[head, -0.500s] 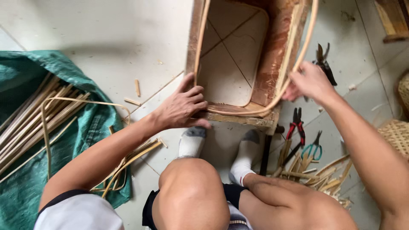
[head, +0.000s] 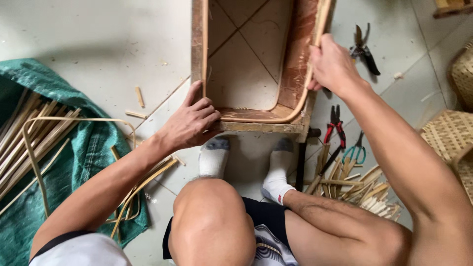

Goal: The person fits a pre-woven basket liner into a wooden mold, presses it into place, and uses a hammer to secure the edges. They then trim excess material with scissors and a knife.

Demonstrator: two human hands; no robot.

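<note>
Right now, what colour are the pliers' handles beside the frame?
Red and black, on the pliers in the head view.

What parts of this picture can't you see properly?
- Head view: the far end of the wooden frame is cut off by the top edge.
- The right hand covers the bent strip where it grips it.
- The left hand hides the frame's near corner.
- The woven baskets run off the right edge.
- The knee hides the floor beneath it.
- The green cloth covers the ends of some loose strips.
</note>
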